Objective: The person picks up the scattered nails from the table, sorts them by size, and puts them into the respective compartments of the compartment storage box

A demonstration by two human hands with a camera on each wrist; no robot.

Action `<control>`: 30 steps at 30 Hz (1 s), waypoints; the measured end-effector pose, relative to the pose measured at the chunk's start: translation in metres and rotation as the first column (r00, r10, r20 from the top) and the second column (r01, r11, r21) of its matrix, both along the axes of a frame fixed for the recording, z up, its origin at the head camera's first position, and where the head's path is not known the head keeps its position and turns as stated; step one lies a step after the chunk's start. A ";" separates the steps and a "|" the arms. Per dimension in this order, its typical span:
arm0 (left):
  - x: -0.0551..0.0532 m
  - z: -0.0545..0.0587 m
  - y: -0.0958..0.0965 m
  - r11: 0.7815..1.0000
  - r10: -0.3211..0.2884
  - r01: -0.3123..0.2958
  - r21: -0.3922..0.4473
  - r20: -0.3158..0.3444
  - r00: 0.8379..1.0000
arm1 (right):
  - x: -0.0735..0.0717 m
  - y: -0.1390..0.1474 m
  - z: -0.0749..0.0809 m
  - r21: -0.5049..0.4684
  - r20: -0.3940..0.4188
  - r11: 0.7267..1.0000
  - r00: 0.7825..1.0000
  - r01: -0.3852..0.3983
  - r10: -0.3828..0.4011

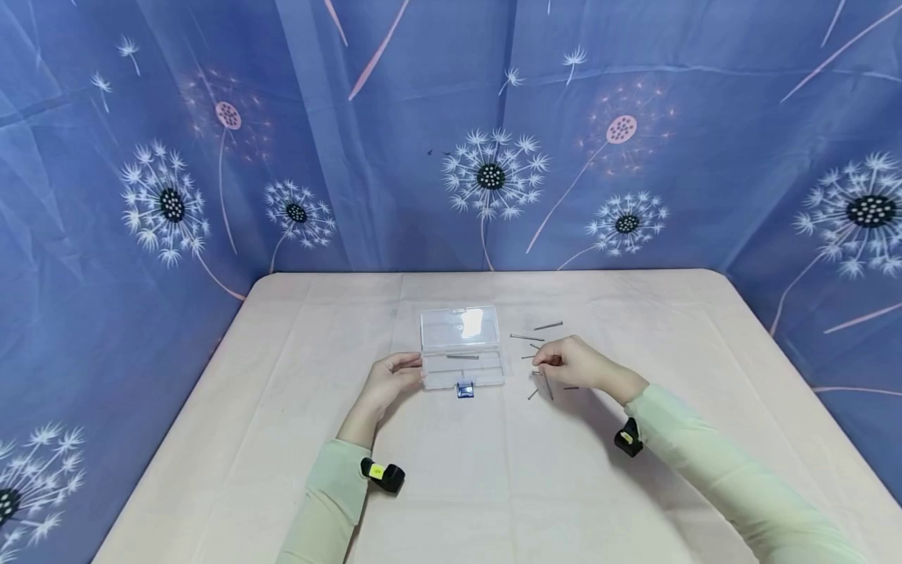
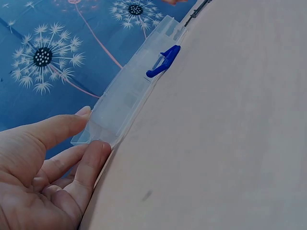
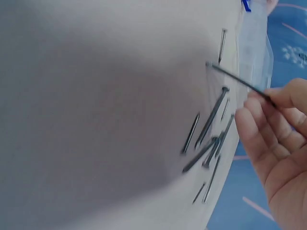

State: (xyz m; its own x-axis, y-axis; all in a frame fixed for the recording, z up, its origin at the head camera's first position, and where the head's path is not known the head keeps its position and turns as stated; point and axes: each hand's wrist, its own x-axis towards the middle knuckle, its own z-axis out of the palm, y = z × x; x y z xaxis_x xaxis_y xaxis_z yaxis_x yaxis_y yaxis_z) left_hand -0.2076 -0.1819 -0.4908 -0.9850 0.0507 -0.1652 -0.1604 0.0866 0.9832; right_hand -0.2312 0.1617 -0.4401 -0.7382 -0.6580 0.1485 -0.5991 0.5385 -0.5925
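Observation:
A clear plastic compartment box [image 1: 430, 382] stands with its lid [image 1: 440, 329] raised and its blue latch [image 1: 465, 390] toward me. One nail [image 1: 462, 357] lies inside it. My left hand [image 1: 384, 385] grips the box's left end, the thumb high on the wall and the fingers lower down in the left wrist view. To the right of the box, my right hand [image 1: 581, 365] pinches a long nail [image 3: 240, 80] near one end between thumb and fingers. The nail slants out over the table, above several loose nails [image 3: 212, 117].
The loose nails of different lengths lie scattered on the pale tablecloth [image 1: 451, 478] around the right hand, a dark nail [image 1: 548, 325] farthest back among them. A blue curtain [image 1: 395, 157] with dandelion prints hangs behind the table and along both sides.

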 end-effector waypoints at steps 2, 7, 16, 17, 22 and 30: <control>0.000 0.001 0.000 1.000 0.002 -0.002 -0.004 0.001 1.000 | 0.001 0.007 0.001 -0.001 0.005 1.000 1.000 0.018 -0.018; 0.000 0.001 0.000 1.000 -0.002 0.002 -0.020 0.000 1.000 | 0.007 0.022 0.003 -0.031 0.064 0.995 0.994 0.090 -0.088; 0.004 0.004 0.002 0.999 0.037 -0.037 -0.008 0.018 0.999 | 0.016 0.026 0.002 -0.226 0.317 0.928 0.923 0.298 -0.219; 0.005 0.005 0.002 0.999 0.041 -0.041 -0.002 0.025 0.999 | 0.016 0.025 0.002 -0.248 0.330 0.917 0.917 0.311 -0.222; 0.005 0.006 0.005 0.999 0.048 -0.048 0.001 0.047 0.998 | 0.016 0.014 0.000 -0.340 0.341 0.870 0.909 0.357 -0.239; 0.004 0.005 0.007 0.999 0.037 -0.038 0.017 0.041 0.998 | 0.014 -0.008 -0.009 -0.478 0.431 0.772 0.878 0.419 -0.209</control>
State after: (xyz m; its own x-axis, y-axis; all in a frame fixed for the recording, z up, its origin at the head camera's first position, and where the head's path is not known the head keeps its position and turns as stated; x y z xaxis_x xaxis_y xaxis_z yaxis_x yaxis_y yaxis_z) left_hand -0.2032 -0.1744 -0.4857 -0.9787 0.0172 -0.2046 -0.2032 0.0619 0.9772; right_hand -0.2175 0.1536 -0.4489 -0.9581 -0.2644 0.1098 -0.1622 0.1854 -0.9692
